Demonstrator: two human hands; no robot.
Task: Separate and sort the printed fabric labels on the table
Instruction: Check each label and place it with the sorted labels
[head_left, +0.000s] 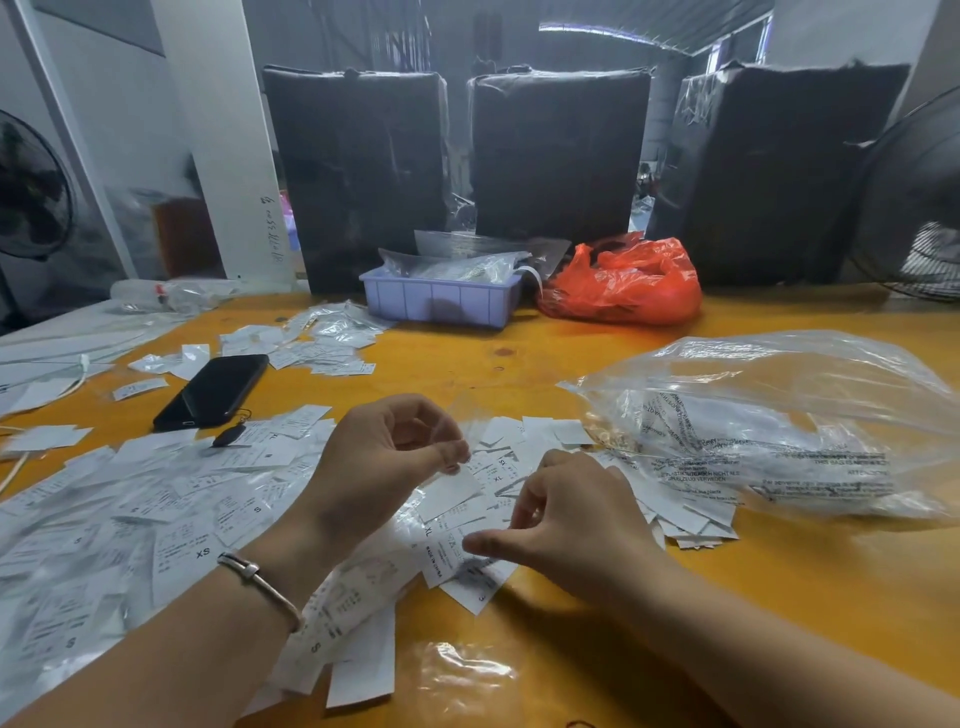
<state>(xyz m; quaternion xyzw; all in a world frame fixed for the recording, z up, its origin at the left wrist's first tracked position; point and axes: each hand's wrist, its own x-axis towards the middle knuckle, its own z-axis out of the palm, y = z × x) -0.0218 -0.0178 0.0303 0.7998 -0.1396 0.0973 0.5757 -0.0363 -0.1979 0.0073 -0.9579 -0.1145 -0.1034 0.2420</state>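
Below left-hand fingertips: label (451, 492) hangs pinched by its top edge in left hand (387, 457), long axis slanting toward right hand (566, 512). Right hand nearer pile (156, 499), fingers curled; whether it pinches a label, cannot tell.
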